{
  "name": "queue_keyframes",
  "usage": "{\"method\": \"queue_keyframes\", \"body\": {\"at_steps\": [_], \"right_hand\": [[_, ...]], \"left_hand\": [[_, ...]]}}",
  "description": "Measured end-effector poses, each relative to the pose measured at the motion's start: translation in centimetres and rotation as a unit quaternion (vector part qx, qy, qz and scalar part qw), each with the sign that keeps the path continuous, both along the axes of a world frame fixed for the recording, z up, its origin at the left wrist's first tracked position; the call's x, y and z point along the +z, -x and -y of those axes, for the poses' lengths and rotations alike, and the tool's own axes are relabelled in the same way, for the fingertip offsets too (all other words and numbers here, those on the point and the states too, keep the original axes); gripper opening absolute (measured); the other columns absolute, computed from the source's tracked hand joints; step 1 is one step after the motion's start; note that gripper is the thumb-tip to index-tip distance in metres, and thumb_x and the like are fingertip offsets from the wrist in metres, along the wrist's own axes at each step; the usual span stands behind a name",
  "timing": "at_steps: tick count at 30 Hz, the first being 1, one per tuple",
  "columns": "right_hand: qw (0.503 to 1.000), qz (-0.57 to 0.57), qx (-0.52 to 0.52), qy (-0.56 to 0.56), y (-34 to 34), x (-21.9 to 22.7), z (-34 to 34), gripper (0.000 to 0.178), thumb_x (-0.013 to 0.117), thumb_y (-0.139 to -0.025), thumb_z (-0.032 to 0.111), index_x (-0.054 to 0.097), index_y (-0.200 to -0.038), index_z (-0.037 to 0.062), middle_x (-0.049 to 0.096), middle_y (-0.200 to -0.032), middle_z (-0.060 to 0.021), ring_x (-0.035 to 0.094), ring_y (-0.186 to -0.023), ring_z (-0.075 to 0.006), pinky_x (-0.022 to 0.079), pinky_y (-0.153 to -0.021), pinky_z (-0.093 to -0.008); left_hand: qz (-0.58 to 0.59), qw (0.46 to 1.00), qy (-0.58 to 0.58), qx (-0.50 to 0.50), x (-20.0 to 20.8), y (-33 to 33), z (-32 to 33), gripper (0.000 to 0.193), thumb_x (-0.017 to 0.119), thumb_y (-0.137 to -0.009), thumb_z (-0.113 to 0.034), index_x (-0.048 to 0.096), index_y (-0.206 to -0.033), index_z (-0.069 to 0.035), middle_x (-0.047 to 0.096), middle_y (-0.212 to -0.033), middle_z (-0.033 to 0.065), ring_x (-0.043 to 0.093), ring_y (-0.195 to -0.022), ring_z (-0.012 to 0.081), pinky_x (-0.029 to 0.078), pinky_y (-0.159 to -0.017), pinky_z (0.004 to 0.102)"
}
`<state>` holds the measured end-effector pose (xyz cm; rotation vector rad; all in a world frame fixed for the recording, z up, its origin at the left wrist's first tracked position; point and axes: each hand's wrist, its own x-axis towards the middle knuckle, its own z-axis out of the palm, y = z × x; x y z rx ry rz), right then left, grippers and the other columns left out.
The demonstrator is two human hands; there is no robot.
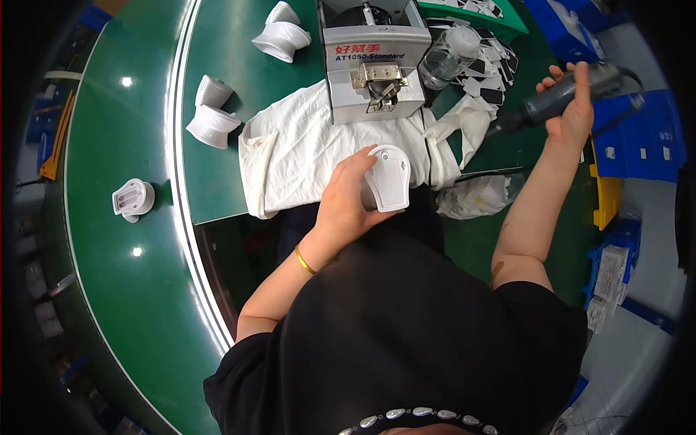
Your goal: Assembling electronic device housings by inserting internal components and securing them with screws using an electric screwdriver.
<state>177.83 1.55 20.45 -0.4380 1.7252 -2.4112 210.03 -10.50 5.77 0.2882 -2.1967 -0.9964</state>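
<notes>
My left hand point(342, 197) grips a white plastic housing point(392, 181), with its recessed, rounded face turned up. Out to the right, my right hand point(573, 112) is wrapped around a dark electric screwdriver point(545, 106), whose bit points left, away from the housing. Ahead of the left hand stands a grey screw feeder point(377, 54) with a metal pick-up bracket at its front. It rests on a white cloth point(293, 152), which spreads over the near edge of the green table.
More white housings point(212, 127) point(281, 40) stand left of the feeder. Another housing point(133, 198) sits on the green conveyor point(116, 275). Right of the feeder are a clear plastic bottle point(448, 58), many small black-and-white pieces point(494, 72) and a green tray point(507, 25). Blue bins point(649, 138) line the right side.
</notes>
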Motion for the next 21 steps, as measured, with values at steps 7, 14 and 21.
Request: {"method": "queue_keyframes", "body": {"at_steps": [7, 14, 21], "right_hand": [[0.976, 0.088, -0.063, -0.19, 11.7, -11.0, -3.3, 0.039, 0.084, -0.073, 0.006, 0.058, -0.101, 0.0005, 0.063, -0.084, -0.0079, 0.064, -0.066, -0.0191, 0.053, -0.054, -0.033], [0.911, 0.006, -0.053, -0.41, 15.9, -15.6, -1.9, 0.037, 0.078, -0.076, 0.024, 0.066, -0.098, -0.0031, 0.067, -0.083, -0.0094, 0.061, -0.066, -0.0181, 0.046, -0.057, -0.0298], [0.929, -0.029, -0.05, -0.366, 13.3, -13.9, -2.4, 0.057, 0.08, -0.079, 0.031, 0.061, -0.118, -0.0061, 0.067, -0.1, -0.0135, 0.064, -0.087, -0.0184, 0.05, -0.075, -0.0283]], "left_hand": [[0.05, 0.999, 0.022, -0.001, 1.1, 0.2, -0.2, 0.099, 0.092, -0.058, -0.019, 0.039, -0.139, 0.001, 0.056, -0.13, 0.0205, 0.057, -0.114, 0.0393, 0.049, -0.095, 0.0435], [0.049, 0.998, 0.017, 0.02, 1.6, 0.4, -0.3, 0.11, 0.093, -0.056, -0.021, 0.033, -0.145, 0.004, 0.054, -0.132, 0.0198, 0.058, -0.108, 0.0373, 0.049, -0.09, 0.042], [0.045, 0.991, -0.12, 0.031, 3.5, 0.2, 0.5, 0.114, 0.094, -0.06, -0.023, 0.026, -0.149, 0.001, 0.052, -0.135, 0.0197, 0.055, -0.12, 0.0338, 0.046, -0.101, 0.0396]]}}
